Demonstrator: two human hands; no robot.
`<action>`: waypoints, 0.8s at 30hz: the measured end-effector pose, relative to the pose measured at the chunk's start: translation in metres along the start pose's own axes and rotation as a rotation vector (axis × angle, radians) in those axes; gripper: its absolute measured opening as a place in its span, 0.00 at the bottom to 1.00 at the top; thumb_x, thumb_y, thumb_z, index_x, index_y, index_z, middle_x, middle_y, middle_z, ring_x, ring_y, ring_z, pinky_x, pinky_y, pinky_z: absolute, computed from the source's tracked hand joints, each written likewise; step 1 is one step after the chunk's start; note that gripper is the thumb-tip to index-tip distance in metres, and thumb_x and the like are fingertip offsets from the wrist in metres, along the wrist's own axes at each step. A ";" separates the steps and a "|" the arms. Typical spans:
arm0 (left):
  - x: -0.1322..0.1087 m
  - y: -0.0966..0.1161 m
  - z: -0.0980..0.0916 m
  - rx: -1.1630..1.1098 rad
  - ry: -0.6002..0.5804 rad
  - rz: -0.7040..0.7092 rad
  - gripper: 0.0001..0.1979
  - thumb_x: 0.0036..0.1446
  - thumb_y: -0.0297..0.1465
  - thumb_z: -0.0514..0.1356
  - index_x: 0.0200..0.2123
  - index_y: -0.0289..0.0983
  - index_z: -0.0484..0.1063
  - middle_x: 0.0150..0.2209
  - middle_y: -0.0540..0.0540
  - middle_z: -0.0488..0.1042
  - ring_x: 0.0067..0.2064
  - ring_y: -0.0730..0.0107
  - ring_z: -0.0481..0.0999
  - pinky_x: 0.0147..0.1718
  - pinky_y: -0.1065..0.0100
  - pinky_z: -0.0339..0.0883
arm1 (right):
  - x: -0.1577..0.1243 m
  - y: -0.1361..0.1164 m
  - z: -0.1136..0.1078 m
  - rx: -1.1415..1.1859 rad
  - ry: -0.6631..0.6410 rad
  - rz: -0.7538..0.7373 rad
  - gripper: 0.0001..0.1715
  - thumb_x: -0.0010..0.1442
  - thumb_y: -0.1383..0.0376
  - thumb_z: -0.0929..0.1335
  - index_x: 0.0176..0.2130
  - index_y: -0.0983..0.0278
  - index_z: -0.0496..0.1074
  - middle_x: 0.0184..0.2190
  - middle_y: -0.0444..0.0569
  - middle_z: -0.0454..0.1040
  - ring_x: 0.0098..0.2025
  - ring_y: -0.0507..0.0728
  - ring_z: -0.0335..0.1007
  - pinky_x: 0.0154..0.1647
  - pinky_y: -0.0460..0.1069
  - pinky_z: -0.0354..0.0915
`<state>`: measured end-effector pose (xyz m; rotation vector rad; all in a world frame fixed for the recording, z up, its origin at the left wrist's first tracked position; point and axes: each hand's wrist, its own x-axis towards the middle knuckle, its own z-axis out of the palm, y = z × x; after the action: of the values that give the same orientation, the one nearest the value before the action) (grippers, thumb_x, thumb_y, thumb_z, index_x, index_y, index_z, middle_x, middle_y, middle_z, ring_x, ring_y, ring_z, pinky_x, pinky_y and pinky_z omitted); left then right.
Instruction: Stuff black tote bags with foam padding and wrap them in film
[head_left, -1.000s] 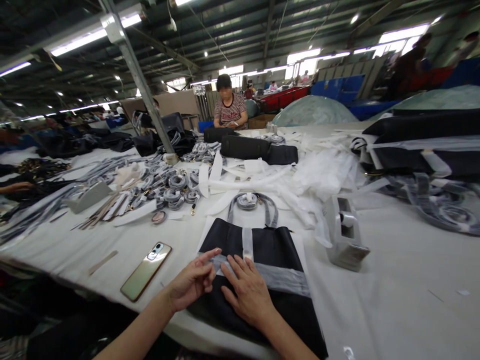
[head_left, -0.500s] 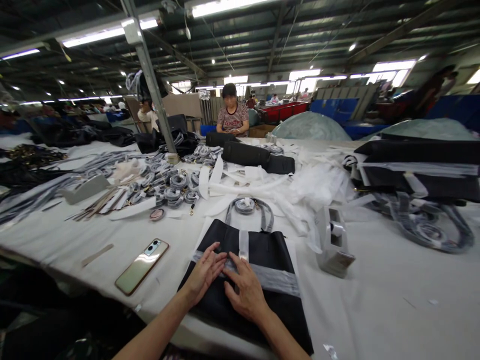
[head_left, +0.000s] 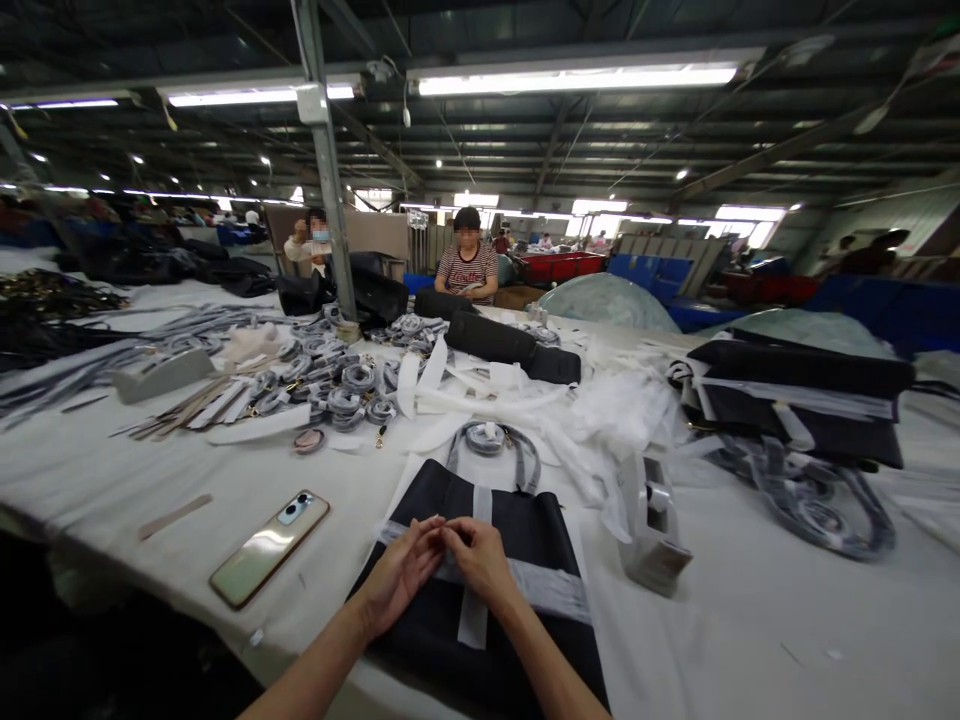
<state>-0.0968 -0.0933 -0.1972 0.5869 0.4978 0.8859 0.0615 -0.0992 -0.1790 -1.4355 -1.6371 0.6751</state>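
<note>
In the head view, one black bag (head_left: 431,645) lies flat on the table (head_left: 742,650), between one phone (head_left: 270,550) and one grey tape dispenser (head_left: 651,560). Lettering on a co-worker's striped shirt (head_left: 466,272) is too blurred to read. Above the bag, the left hand (head_left: 403,572) is half-curled and the right hand (head_left: 480,558) bunched, fingertips meeting; whether either pinches anything, I cannot tell.

Forearms (head_left: 315,655) angled inward, both hands (head_left: 486,562) close together, fingers (head_left: 463,526) bent
</note>
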 end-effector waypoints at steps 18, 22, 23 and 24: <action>-0.001 -0.013 -0.009 0.156 0.237 0.097 0.16 0.56 0.39 0.62 0.41 0.32 0.74 0.46 0.35 0.77 0.52 0.57 0.74 0.60 0.54 0.59 | -0.013 -0.006 -0.121 -0.451 0.096 0.121 0.15 0.59 0.60 0.63 0.29 0.62 0.76 0.28 0.47 0.77 0.32 0.56 0.71 0.36 0.48 0.61; -0.006 -0.014 -0.009 0.177 0.291 0.046 0.14 0.59 0.35 0.59 0.45 0.33 0.71 0.46 0.35 0.77 0.52 0.59 0.74 0.60 0.54 0.59 | -0.082 0.005 -0.183 -0.396 -0.044 0.473 0.17 0.56 0.58 0.64 0.24 0.65 0.74 0.21 0.46 0.74 0.27 0.55 0.71 0.28 0.46 0.61; -0.007 -0.015 -0.010 0.198 0.290 0.041 0.14 0.59 0.35 0.59 0.45 0.33 0.71 0.46 0.36 0.77 0.52 0.59 0.74 0.60 0.54 0.59 | -0.104 0.010 -0.195 -0.390 -0.053 0.557 0.17 0.55 0.58 0.65 0.23 0.66 0.73 0.19 0.46 0.73 0.25 0.54 0.71 0.26 0.45 0.61; -0.007 -0.016 -0.013 0.218 0.286 0.048 0.15 0.58 0.35 0.60 0.46 0.33 0.70 0.46 0.36 0.77 0.52 0.60 0.74 0.60 0.55 0.59 | -0.126 0.015 -0.206 -0.393 -0.055 0.628 0.17 0.55 0.59 0.65 0.22 0.66 0.72 0.18 0.47 0.73 0.24 0.54 0.71 0.24 0.45 0.61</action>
<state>-0.0996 -0.1035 -0.2156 0.6752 0.8498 0.9736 0.2447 -0.2452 -0.1167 -2.2796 -1.4008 0.7603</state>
